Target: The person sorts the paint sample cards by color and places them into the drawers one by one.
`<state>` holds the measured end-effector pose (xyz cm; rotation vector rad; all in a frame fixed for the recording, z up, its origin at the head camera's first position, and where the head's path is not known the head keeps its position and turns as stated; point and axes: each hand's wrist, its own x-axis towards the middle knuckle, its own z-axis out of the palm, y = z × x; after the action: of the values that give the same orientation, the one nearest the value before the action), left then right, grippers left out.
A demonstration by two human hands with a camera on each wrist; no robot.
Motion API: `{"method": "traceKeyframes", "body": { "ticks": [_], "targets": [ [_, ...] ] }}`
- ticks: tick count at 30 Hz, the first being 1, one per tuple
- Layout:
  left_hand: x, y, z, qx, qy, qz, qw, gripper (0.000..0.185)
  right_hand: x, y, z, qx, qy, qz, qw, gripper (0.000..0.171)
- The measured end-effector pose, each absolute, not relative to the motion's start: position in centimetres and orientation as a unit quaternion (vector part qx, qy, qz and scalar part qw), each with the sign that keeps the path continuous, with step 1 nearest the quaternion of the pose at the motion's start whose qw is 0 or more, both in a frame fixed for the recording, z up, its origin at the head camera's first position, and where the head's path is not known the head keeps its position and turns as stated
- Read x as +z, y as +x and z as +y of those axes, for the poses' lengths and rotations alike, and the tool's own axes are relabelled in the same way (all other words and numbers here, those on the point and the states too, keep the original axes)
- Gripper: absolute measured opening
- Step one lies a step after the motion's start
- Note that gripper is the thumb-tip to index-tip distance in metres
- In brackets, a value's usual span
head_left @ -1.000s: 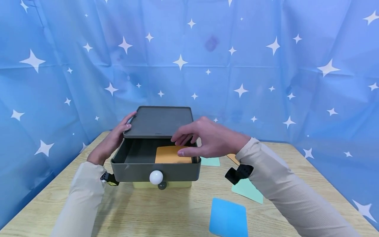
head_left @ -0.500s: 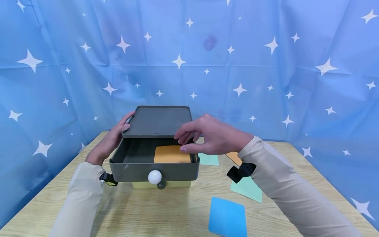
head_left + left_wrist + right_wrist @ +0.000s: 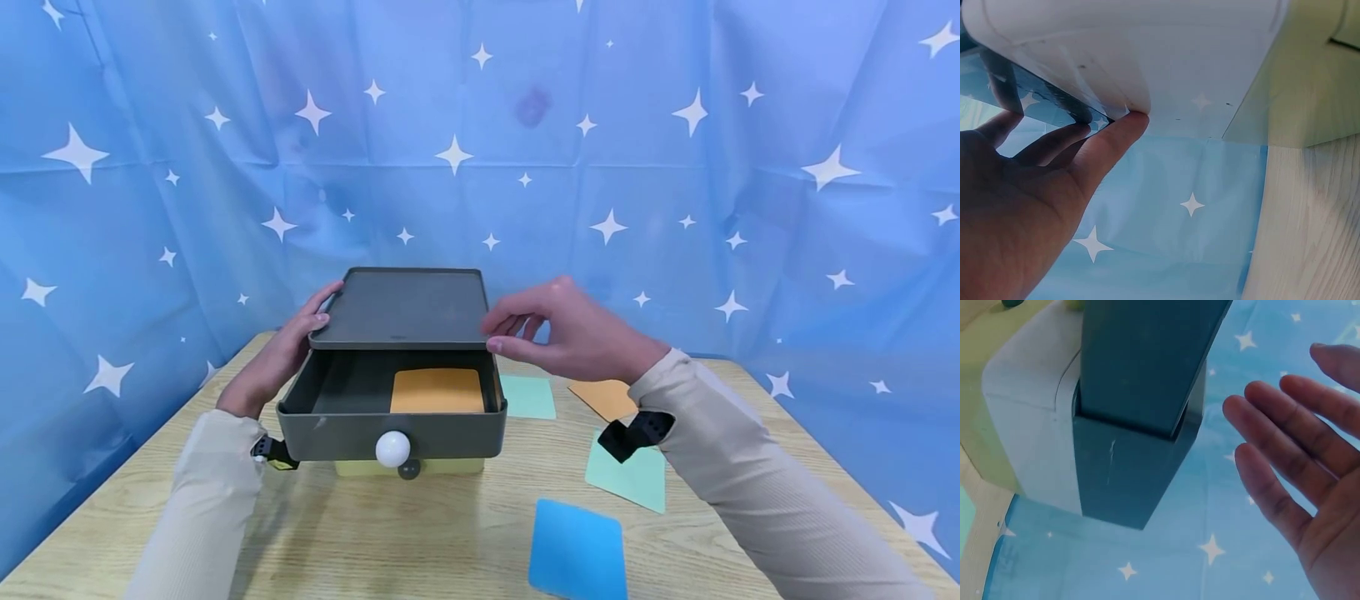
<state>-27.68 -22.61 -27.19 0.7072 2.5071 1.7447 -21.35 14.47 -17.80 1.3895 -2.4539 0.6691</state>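
Note:
A small drawer box with a dark grey top (image 3: 405, 308) stands left of centre in the head view. Its dark grey upper drawer (image 3: 322, 436), with a white knob (image 3: 392, 449), is pulled out. Inside on the right lies an orange card (image 3: 437, 392). My left hand (image 3: 281, 358) rests along the top's left edge; in the left wrist view its long fingers (image 3: 1113, 147) touch the box's side. My right hand (image 3: 585, 337) hovers at the top's right edge. In the right wrist view its extended fingers (image 3: 1266, 481) are apart from the box and hold nothing.
Below the drawer is a yellow-green unit (image 3: 457, 466) with a dark knob (image 3: 408, 469). On the wooden table (image 3: 360, 542), to the right, lie a blue card (image 3: 576, 550), two mint cards (image 3: 626, 479) and an orange card (image 3: 606, 398). A star-patterned blue curtain (image 3: 480, 108) hangs behind.
My right hand has moved up and right, from over the drawer's right side to beside the top's right edge, uncovering the orange card. My left hand has stayed at the box.

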Motion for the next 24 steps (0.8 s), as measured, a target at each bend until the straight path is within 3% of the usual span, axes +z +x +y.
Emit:
{"method": "traceKeyframes", "body": {
  "ticks": [10,24],
  "targets": [
    [-27.2,-27.8,-22.7,0.561,0.223,0.797,0.005,0.066,-18.7,-23.2,16.6,0.224,0.432,-0.862,0.143,0.009],
    [-27.4,-27.8,-22.6,0.554,0.224,0.802,0.0,0.065,-23.1,-27.1,19.9,0.227,0.325,-0.915,0.076,0.009]
  ]
}}
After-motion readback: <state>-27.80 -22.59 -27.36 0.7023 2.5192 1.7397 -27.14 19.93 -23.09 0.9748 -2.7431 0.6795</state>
